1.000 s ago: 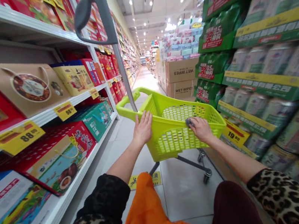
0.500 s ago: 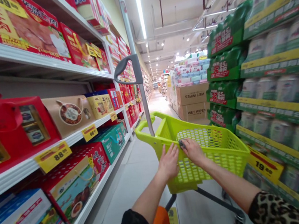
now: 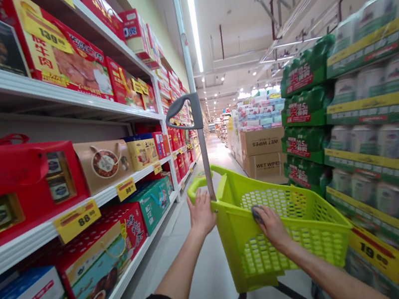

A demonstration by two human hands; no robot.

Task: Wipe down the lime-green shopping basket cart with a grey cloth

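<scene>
Shopping aisle, seen from behind the cart. The left hand (image 3: 202, 213), fingers spread, rests on the rim of a lime-green plastic shopping basket (image 3: 263, 265), just beside its metal pole (image 3: 206, 168). The right hand (image 3: 272, 227), fingers loosely curled, presses a small grey object (image 3: 257, 214), of uncertain kind, against the basket's inner wall. The basket sits on a dark metal cart frame (image 3: 299, 298), between white shelving (image 3: 18, 249) holding red gift boxes (image 3: 26, 182) and stacked green-wrapped can trays (image 3: 383, 140).

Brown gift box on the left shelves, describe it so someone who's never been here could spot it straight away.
On the left of the aisle, find the white shelf holding a big red box. Just right of that box sits a tan box. Its round picture of a dish and looped cord handle set it apart from the red and yellow boxes nearby.
</scene>
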